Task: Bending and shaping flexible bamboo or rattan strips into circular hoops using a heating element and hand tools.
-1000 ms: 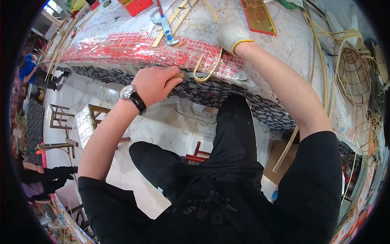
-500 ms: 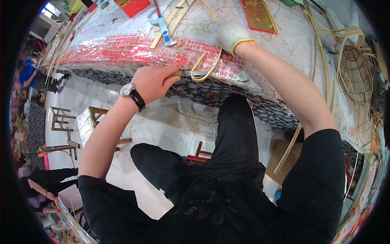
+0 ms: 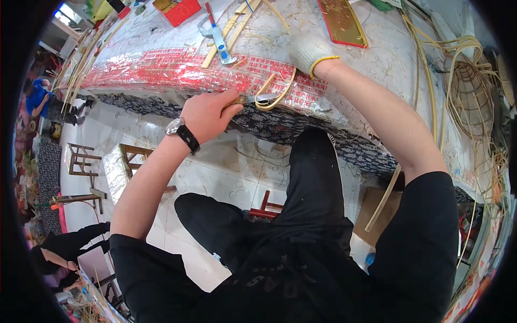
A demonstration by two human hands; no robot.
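The left hand was closed around a knife, blade pointing right and lying against a curved bamboo strip at the table edge. A wristwatch sat on the left wrist. The right hand, in a white glove, pressed down on the tabletop at the upper end of the strip; whether its fingers gripped the strip could not be told. The strip looped from under the glove down to the blade, over the red-printed plastic sheet covering the table. Beyond the hands lay a caliper, wooden slats, a red box and a flat brown board. To the right, well apart, sat a woven basket frame and loose strips. Below the table edge stood stools on the floor.
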